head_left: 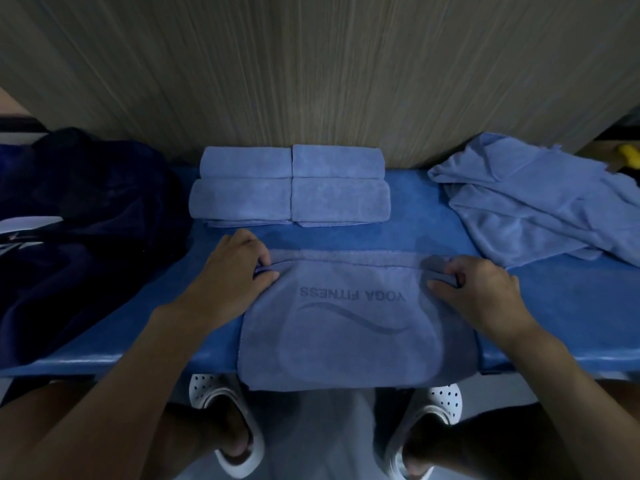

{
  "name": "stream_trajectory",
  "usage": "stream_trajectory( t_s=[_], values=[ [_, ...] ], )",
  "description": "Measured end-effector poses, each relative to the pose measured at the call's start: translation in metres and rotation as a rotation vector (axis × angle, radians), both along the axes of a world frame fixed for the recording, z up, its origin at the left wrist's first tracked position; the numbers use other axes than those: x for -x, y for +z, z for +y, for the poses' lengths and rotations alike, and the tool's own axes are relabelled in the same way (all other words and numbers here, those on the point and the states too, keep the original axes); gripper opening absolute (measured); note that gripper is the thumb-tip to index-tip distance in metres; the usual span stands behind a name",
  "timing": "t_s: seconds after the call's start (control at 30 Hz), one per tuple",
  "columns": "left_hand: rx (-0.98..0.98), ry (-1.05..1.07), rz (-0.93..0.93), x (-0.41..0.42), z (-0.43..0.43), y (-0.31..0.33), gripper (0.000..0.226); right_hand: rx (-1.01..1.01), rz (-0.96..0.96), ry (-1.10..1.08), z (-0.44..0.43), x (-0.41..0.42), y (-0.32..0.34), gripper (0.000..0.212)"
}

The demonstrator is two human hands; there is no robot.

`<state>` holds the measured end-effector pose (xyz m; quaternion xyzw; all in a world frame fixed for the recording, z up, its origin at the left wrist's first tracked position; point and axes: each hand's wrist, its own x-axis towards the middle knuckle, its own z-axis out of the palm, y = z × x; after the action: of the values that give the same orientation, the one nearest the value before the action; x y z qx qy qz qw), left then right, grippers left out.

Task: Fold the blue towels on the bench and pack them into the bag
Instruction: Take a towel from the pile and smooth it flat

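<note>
A blue towel (349,327) printed YOGA FITNESS lies on the blue bench (561,306), its near edge hanging over the front. My left hand (239,268) pinches its upper left corner. At the upper right corner, my right hand (481,289) grips the fabric. Behind it, against the wall, sit several folded blue towels (291,185) in two side-by-side stacks. A loose heap of unfolded blue towels (540,199) lies at the right end of the bench. The dark navy bag (83,230) slumps at the left end.
A wood-grain wall (311,71) rises directly behind the bench. My feet in white perforated sandals (221,420) stand on the floor below the bench's front edge. A yellow object (628,152) shows at the far right.
</note>
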<state>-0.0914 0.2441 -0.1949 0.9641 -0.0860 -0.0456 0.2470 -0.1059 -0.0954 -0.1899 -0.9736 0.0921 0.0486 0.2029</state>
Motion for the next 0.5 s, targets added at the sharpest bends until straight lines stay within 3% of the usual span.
stream_trajectory(
  t_s=[0.3, 0.5],
  values=[
    [0.098, 0.022, -0.033, -0.001, 0.0, 0.001, 0.015, -0.087, -0.186, 0.076, 0.0, -0.003, -0.011, 0.02],
    [0.096, 0.025, -0.045, -0.003, 0.001, 0.002, 0.018, -0.158, -0.252, 0.126, -0.001, -0.007, -0.016, 0.043]
  ],
)
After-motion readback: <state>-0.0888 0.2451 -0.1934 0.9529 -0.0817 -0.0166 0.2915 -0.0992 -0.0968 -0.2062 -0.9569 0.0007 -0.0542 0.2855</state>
